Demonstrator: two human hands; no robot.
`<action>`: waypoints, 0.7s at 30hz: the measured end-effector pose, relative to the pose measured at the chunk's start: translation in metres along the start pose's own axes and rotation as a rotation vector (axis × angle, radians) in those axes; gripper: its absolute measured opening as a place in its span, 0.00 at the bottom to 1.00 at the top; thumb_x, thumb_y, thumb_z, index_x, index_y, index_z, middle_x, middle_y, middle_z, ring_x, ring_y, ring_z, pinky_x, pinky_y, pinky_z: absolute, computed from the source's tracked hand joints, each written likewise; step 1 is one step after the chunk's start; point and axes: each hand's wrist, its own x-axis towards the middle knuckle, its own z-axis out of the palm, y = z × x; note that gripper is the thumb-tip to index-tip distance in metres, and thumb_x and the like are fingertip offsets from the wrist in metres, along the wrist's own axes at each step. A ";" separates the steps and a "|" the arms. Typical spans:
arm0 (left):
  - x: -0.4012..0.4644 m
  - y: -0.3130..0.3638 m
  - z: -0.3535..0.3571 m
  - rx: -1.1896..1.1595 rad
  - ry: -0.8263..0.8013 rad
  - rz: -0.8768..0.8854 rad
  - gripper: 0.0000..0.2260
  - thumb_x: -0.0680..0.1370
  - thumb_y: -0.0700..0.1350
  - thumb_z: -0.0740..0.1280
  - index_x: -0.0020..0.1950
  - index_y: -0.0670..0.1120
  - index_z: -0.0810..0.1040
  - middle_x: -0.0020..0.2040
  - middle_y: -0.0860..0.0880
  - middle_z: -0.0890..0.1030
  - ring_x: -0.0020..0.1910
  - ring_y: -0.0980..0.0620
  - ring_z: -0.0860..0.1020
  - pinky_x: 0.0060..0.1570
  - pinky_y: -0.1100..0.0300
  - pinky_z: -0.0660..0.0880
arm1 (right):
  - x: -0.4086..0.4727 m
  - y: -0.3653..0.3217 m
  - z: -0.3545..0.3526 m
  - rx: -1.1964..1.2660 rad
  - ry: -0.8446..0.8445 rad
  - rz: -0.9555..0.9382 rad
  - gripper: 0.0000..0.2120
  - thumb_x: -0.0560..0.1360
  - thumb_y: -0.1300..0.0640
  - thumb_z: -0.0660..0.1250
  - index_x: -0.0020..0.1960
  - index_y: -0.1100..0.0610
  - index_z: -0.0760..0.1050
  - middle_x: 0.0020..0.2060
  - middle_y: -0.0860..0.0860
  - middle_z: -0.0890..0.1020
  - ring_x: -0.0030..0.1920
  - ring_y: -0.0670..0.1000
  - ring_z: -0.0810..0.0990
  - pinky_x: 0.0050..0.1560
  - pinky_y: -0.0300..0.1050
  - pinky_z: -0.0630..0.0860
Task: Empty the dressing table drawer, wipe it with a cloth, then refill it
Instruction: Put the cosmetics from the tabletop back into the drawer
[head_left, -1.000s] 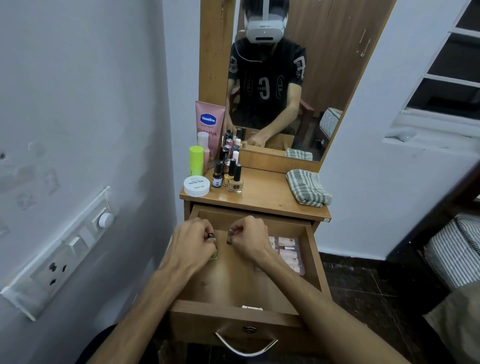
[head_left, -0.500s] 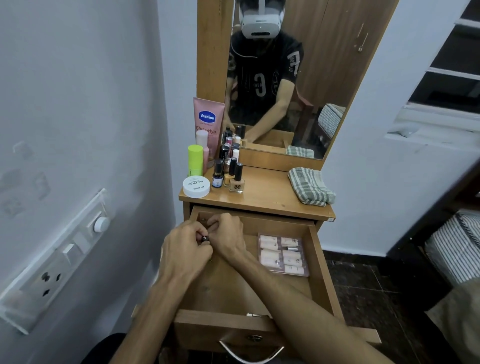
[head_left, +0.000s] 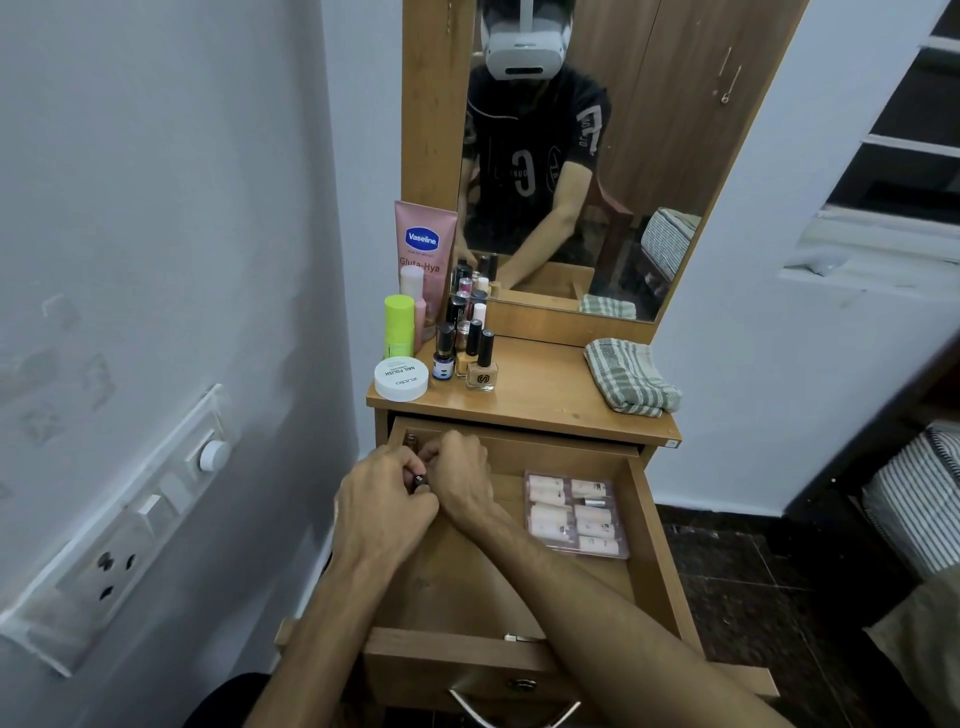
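Head view, small bottle (head_left: 420, 478) pinched between both hands

The wooden tabletop (head_left: 540, 395) carried a pink lotion tube (head_left: 423, 254), a green bottle (head_left: 399, 325), a white round tin (head_left: 401, 378) and clustered nail polish bottles (head_left: 470, 332) at its left, and a folded checked cloth (head_left: 628, 376) at right.

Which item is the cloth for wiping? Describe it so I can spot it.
On the dressing table top, below the mirror, bottles cluster left. The cloth lies alone at the right edge: folded, green-and-white checked, the only fabric there.
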 end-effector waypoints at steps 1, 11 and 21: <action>0.000 0.000 0.000 0.006 0.000 0.003 0.07 0.69 0.40 0.73 0.44 0.50 0.83 0.43 0.53 0.81 0.41 0.54 0.78 0.41 0.60 0.74 | 0.000 0.000 -0.001 -0.005 -0.009 -0.005 0.13 0.78 0.65 0.65 0.53 0.56 0.88 0.49 0.56 0.87 0.45 0.53 0.81 0.47 0.46 0.78; -0.001 0.002 -0.001 0.033 0.014 0.013 0.07 0.69 0.40 0.74 0.44 0.51 0.84 0.42 0.56 0.81 0.42 0.54 0.79 0.41 0.58 0.75 | -0.022 0.014 -0.034 0.052 0.051 -0.067 0.07 0.72 0.57 0.70 0.43 0.51 0.88 0.38 0.48 0.87 0.41 0.48 0.84 0.44 0.44 0.81; -0.003 0.006 -0.002 0.034 0.006 0.057 0.07 0.72 0.41 0.73 0.48 0.51 0.84 0.46 0.57 0.81 0.45 0.57 0.76 0.44 0.59 0.70 | 0.001 0.005 -0.126 0.240 0.593 -0.129 0.19 0.74 0.42 0.74 0.60 0.50 0.82 0.33 0.42 0.80 0.38 0.41 0.80 0.40 0.39 0.78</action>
